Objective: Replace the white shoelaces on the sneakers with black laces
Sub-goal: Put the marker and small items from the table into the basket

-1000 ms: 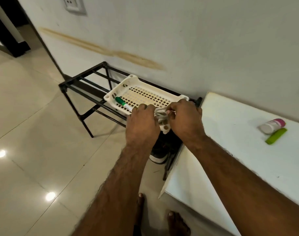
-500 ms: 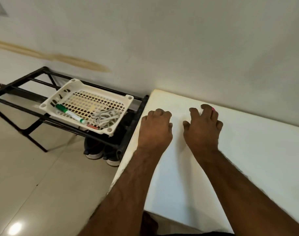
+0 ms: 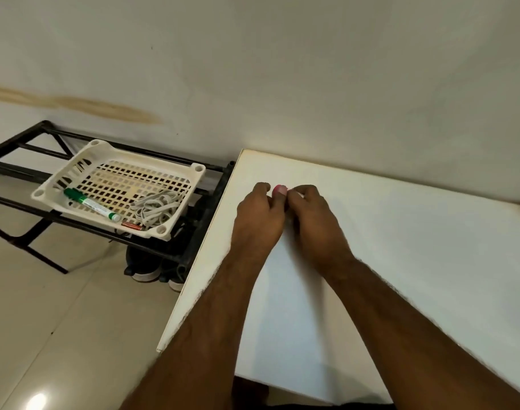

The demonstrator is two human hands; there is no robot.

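At the left of the frame a cream basket (image 3: 75, 170) with a grid pattern of holes is sitting on a black rack (image 3: 21, 170). In it a green and white marker (image 3: 91, 204) and pale grey-white laces (image 3: 156, 207) are lying. At the centre a pink cap (image 3: 279, 189) is showing on the white table (image 3: 415, 247).

I count 2 hands, my left (image 3: 257, 216) & right (image 3: 310, 216), w/ 1 pink-capped item (image 3: 280, 189) btwn them. 1 white table (image 3: 400, 247), 1 black rack (image 3: 193, 232), 1 basket (image 3: 101, 149) w/ 1 green marker (image 3: 90, 204), 1 bundle of white laces (image 3: 156, 207). 2 dark sneakers (image 3: 143, 266) under rack.
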